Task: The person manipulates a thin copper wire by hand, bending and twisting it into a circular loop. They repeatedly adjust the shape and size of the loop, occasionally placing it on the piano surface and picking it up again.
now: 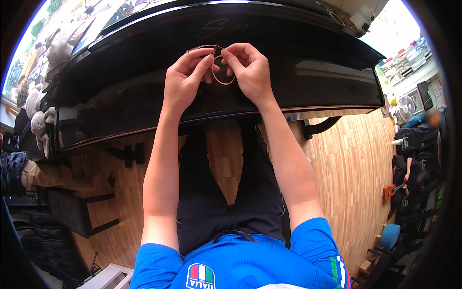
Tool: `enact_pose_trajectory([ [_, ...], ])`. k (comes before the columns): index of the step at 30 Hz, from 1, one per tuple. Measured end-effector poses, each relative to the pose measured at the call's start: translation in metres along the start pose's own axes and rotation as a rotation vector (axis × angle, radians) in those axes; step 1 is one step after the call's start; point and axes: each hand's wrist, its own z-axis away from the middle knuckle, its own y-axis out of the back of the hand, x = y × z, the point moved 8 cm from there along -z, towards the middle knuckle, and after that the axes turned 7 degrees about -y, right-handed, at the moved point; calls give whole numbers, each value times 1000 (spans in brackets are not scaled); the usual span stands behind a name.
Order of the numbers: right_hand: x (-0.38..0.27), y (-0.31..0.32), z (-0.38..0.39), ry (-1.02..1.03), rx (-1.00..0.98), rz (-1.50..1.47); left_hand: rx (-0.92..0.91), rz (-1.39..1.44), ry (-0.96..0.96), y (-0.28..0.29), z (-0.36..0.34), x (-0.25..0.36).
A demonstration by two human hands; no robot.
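Observation:
Above the black, glossy piano (125,96), my two hands hold a thin copper-coloured wire (223,83) bent into a small loop. My left hand (183,79) is closed, its thumb and fingers pinching the wire at the loop's left side. On the right, my right hand (252,72) pinches the wire between thumb and curled fingers near the loop's top. Part of the wire runs out over my left fingers, and its ends are hard to make out. The fingers hide some of the loop.
Grey plush toys (39,120) sit beside the piano's left end. A dark bench (79,212) stands on the wooden floor at left, near another person's legs (53,174). At far right, a person holds a small orange guitar (389,192), with a blue-topped stool (389,237) nearby.

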Motion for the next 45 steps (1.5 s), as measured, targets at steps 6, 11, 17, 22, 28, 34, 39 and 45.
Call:
enact_pose_trajectory([
  [6,0,0,-1,21,7,-43,43,-111,-67,-3,1,4],
  [11,0,0,0,14,-5,-46,50,-458,-198,-4,2,12],
  [17,-1,-1,1,14,-10,-25,83,-449,-214,-4,2,14],
  [22,0,-3,0,23,-16,-18,22,-467,-162,-6,2,10],
  [28,-2,-2,1,36,-6,-20,-72,-329,2,-9,2,1],
  [34,-2,-1,1,40,8,-8,-121,-55,53,-8,1,-6],
  [39,-2,-2,1,33,10,-13,-127,116,43,-8,0,-6],
  [45,-1,-2,0,49,15,-2,-102,-252,14,-11,2,-3],
])
